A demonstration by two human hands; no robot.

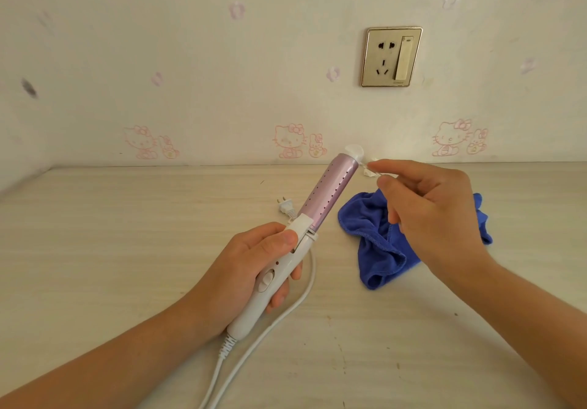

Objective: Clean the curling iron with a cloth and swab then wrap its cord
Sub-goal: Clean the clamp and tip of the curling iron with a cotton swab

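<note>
Head view, looking down at a pale wooden table [127, 250] set against a wall with cartoon-cat stickers and a wall socket [392, 56].

The left hand [254, 259] was wrapped firmly round the white handle of the curling iron [330, 192], thumb pressed on top near the clamp lever. It held the iron above the middle of the table, the pink perforated barrel slanting up and away toward the back edge.

The right hand [435, 215] pinched a thin cotton swab [368, 166] between thumb and forefinger, the other fingers loosely curled below. The swab's tip sat right at the white end cap of the barrel. It was too blurred to tell if it was touching. A small white scrap lay near the back edge just behind it; what it was could not be made out.

A crumpled blue cloth [378, 250] lay on the table's right half, partly under the right hand. The white cord [286, 313] ran from the handle's base down toward the front edge, unwrapped. Its plug [285, 207] lay on the table beside the barrel, not in the socket.

What could go wrong, as a judgement: the swab looked slender and was held far back, so pressing hard could bend it or make it skid off the rounded cap. Cotton fibres might snag in the barrel's small holes. The loose cord could drag the plug if the iron were turned.
</note>
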